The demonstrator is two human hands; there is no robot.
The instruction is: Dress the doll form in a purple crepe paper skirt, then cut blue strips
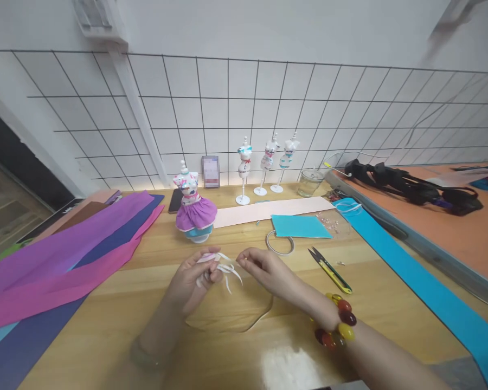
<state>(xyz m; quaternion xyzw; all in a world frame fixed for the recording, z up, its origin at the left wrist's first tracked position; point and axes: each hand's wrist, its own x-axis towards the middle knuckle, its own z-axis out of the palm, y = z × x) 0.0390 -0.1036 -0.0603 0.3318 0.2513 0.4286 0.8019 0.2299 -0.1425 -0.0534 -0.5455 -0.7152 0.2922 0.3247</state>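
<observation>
Since the white ribbons (pixel 226 267) look light, soft and limp, I judge them easy to crease and best taken at their gathered end. My left grip (pixel 189 280) pinches them above the near middle of the worktop (pixel 126 287); my right grip (pixel 270 271), just to the right, is pinched closed, on what I cannot tell. Far right, a glass jar (pixel 310 185) seemingly holds clear liquid.

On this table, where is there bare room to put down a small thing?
Bare wood shows between the pink fabric and the left hand, and between the yellow-handled snips and the long blue strip. It is crowded beyond the right hand: the blue rectangle, the ring and the pale strip lie close together, with three small dress forms behind.
</observation>
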